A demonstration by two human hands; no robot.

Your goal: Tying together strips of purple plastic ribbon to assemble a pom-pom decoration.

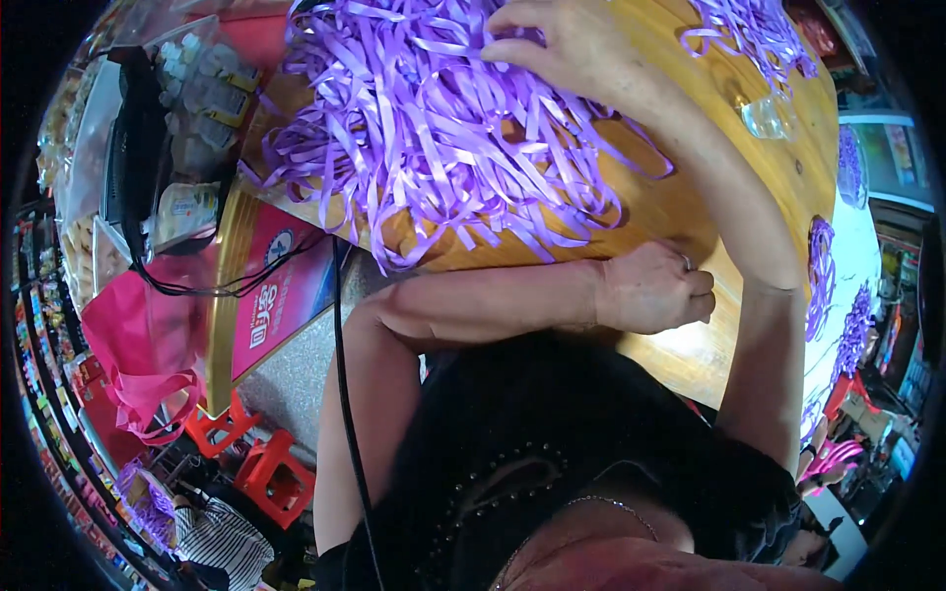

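Observation:
A large heap of loose, shiny purple ribbon (443,128) spreads over the wooden table (680,227). My right hand (557,44) reaches across to the top of the heap, with its thumb and a finger apart and purple strands showing between them. No strand is plainly gripped there. My left hand (655,286), wearing a ring, rests closed near the table's front edge, just below the heap. Its fingers are curled in, so whatever they may hold is hidden. My left forearm lies across in front of my body.
More purple ribbon (754,39) lies at the far right, beside a small clear plastic piece (769,116). Packaged goods (202,89), a black cable (343,394) and a pink bag (138,345) are on the left. Red stools (276,478) and a person in stripes (222,542) are lower left.

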